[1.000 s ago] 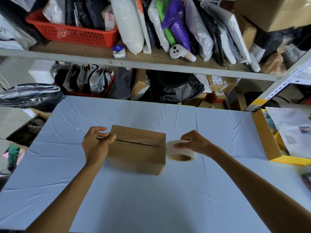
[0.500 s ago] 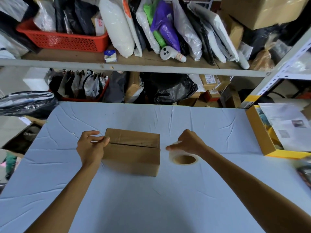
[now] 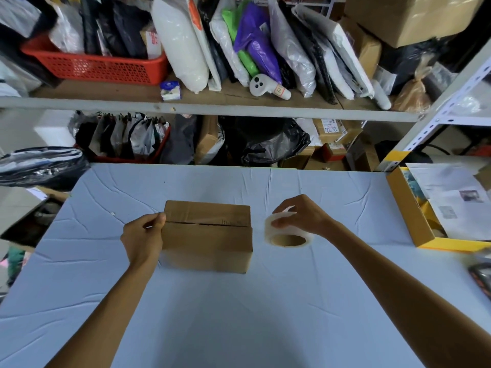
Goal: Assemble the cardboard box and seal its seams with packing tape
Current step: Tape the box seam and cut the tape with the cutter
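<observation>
A small brown cardboard box (image 3: 210,235) stands on the light blue table (image 3: 239,314), its top flaps folded down with a dark seam running left to right. My left hand (image 3: 143,239) grips the box's left end, thumb at the seam. A roll of clear packing tape (image 3: 288,235) lies flat on the table just right of the box. My right hand (image 3: 303,215) rests on the roll's top, fingers pinching at a loose bit of tape on its upper edge.
A yellow-sided open box (image 3: 414,216) holding papers sits at the table's right edge. Behind the table, shelves (image 3: 212,107) carry a red basket (image 3: 98,66), bags and cartons. A black bag (image 3: 39,166) lies left of the table. A dark object (image 3: 482,277) sits at the far right.
The tape roll has gone from held against the box's right end down flat onto the table. My right hand now picks at its top edge. My left hand stays on the box.
</observation>
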{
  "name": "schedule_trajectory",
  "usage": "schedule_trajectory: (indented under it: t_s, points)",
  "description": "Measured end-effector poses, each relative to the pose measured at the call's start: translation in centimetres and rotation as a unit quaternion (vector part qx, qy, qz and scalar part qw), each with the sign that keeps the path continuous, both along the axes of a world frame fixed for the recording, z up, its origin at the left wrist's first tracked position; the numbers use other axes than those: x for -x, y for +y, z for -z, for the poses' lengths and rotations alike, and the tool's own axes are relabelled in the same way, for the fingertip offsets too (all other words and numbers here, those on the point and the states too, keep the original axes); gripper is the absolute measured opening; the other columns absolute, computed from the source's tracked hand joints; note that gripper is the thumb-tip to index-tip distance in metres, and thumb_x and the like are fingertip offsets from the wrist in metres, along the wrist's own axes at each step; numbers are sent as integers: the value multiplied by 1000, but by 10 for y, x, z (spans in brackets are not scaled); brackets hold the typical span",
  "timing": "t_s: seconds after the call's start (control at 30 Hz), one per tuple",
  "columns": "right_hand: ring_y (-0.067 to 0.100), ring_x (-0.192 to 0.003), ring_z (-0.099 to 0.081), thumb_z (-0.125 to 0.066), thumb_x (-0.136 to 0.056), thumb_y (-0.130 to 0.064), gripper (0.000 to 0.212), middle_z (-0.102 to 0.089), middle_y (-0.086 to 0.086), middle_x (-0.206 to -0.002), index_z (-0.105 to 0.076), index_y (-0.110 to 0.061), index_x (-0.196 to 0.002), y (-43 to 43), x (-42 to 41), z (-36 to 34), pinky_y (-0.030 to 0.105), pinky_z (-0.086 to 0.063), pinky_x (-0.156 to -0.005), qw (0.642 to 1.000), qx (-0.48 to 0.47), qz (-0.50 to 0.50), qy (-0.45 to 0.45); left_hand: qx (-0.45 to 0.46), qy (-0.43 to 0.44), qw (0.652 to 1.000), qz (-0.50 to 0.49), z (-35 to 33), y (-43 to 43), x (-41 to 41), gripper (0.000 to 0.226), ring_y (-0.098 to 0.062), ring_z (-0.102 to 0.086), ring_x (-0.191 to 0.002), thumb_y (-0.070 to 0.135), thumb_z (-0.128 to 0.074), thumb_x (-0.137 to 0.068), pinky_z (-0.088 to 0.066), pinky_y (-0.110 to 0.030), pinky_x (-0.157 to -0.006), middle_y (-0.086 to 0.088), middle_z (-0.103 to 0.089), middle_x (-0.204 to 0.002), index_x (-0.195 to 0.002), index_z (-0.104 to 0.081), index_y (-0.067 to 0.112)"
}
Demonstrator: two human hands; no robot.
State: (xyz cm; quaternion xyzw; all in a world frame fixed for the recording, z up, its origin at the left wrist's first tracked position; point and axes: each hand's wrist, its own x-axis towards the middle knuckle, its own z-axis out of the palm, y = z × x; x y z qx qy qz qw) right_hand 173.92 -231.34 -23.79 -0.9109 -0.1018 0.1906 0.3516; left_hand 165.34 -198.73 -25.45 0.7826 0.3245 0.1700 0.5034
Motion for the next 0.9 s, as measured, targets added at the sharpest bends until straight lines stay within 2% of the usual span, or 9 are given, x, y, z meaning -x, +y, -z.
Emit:
schedule_trajectory:
  t_s: [0.07, 0.17, 0.3, 0.53, 0.63, 0.7, 0.77, 0.83, 0.9]
  points:
    - [20, -91, -66, -75, -78, -35, 19, -71, -3, -101, -77, -24, -94, -3, -1, -1, 39, -56, -80, 1000, -21, 1, -16, 36, -14, 999, -6, -2, 2, -4, 11, -28, -69, -81, 8, -61, -90, -56, -27, -67, -7, -69, -87, -88, -71, 6]
    - [15, -89, -66, -76, -76, -34, 20, -72, -5, -99, -78, -25, -95, -3, 0, 0, 38, -57, -83, 999, -22, -29, -27, 30, 22, 999, 33, -5, -2, -7, 10, -27, -68, -90, 22, -61, -91, -55, -36, -78, -7, -69, -96, -92, -67, 15]
    - [16, -89, -66, -77, -72, -40, 25, -72, -4, -96, -77, -27, -93, 7, 3, 7, 41, -57, -81, 998, -40, -38, -9, 28, 111, 990, 83, -14, -19, -10, 43, -16, -54, -94, 45, -75, -76, -43, -31, -79, 5, -58, -99, -105, -58, 19]
    - [13, -84, -66, -75, -72, -50, 28, -72, -7, -95, -76, -30, -91, 6, 1, 12, 34, -57, -76, 999, -35, -7, -32, -35, 72, 993, 85, -10, -16, -9, 40, -19, -55, -88, 35, -76, -78, -41, -30, -76, -3, -65, -101, -108, -64, 9]
    - [14, -84, -66, -76, -71, -49, 29, -71, -4, -97, -75, -29, -93, 10, 0, 10, 34, -56, -77, 999, -20, -22, -35, -40, 96, 992, 74, -8, -16, -12, 55, -27, -56, -100, 34, -75, -79, -44, -35, -82, -10, -61, -115, -123, -53, 9]
    - [15, -85, -65, -76, -72, -47, 30, -71, -3, -98, -75, -27, -95, 13, 1, 11, 34, -56, -78, 999, -11, -32, -37, -128, 74, 986, 82, -7, -19, -14, 57, -33, -51, -109, 26, -75, -80, -44, -42, -88, -13, -54, -124, -127, -47, 9]
    - [16, -86, -65, -77, -72, -46, 30, -71, -3, -97, -75, -27, -94, 14, 3, 13, 32, -55, -76, 999, -18, -24, -31, -255, -24, 953, 163, -7, -26, -13, 43, -29, -49, -105, 1, -69, -80, -43, -37, -86, -8, -54, -116, -119, -55, 11]
    - [17, -86, -64, -78, -72, -45, 29, -70, -3, -96, -75, -27, -93, 14, 5, 14, 30, -53, -74, 999, -18, -20, -27, -335, -86, 890, 298, -5, -33, -12, 53, -21, -56, -93, -25, -56, -67, -45, -25, -76, 1, -58, -101, -103, -67, 13]
    - [16, -86, -64, -78, -72, -45, 28, -70, -3, -96, -75, -27, -93, 14, 6, 14, 30, -52, -74, 999, -16, -18, -26, -381, -97, 837, 380, -3, -32, -14, 60, -15, -59, -90, -32, -56, -58, -48, -20, -68, 0, -65, -96, -96, -73, 12]
